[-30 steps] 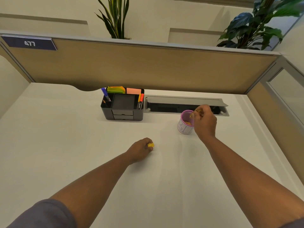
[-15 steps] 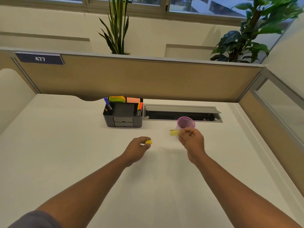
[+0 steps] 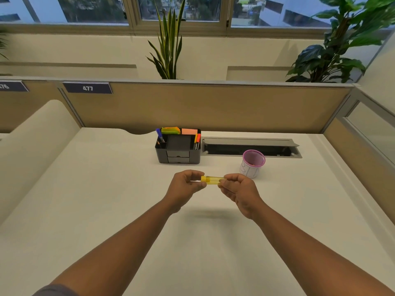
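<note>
Left hand [image 3: 185, 184]: pinching the opaque yellow cap [image 3: 203, 179].
Right hand [image 3: 239, 190]: fingertips gripping translucent yellow tube [image 3: 214, 180], level above mid-tabletop [image 3: 85, 199].
Cup [image 3: 252, 163]: pink mesh, round.

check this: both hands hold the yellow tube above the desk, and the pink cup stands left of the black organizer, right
One slip: the head view shows the pink cup right of the black organizer, not left. The left hand and right hand do both hold the yellow tube above the desk.
</note>
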{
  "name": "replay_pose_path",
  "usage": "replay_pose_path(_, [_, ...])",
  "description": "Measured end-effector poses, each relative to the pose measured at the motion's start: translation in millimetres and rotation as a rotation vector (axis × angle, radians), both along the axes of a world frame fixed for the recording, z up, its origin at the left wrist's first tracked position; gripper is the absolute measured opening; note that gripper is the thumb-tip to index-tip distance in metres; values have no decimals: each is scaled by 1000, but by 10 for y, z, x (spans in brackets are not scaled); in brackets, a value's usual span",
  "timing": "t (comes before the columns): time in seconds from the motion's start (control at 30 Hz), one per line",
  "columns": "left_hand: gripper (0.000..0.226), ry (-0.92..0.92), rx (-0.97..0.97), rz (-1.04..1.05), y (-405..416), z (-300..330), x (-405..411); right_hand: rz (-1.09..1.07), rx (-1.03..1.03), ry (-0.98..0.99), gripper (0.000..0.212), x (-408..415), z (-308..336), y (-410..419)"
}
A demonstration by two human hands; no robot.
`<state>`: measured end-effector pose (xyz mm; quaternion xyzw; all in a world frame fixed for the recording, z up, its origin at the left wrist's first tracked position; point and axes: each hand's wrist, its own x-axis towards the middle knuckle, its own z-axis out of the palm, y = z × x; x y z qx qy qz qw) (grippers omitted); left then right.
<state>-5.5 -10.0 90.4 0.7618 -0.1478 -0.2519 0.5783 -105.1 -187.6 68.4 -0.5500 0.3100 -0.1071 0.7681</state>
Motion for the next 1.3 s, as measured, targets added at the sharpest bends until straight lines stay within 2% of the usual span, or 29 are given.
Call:
replay_pose_path(0.2, [29,73,-45,12,89,104,-32,49,-47,-11,15,-34,61,68])
replay_pose_path(0.33, [28,56,-29,-5,143,143,-33,102,-122,16,12,-51,88,84])
replay_pose_path(0.77, [26,-13,-41,44,126,119,-43,183,-167,66,11,122,226,-4])
replay_pose_path(0.93, [25,-38,-52,41,145,50,55,364,-382,145,20,249,210,-56])
replay_pose_path(1.07, [32,-20,-44,22,124,-58,192,479,-617,231,24,427,152,-67])
replay_pose_path(1.17, [41,-45,70,36,117,-214,304,455,-759,265,25,600,112,-72])
replay_pose_path(1.3, [40,-215,310,19,164,-520,511,396,-907,252,25,931,85,-101])
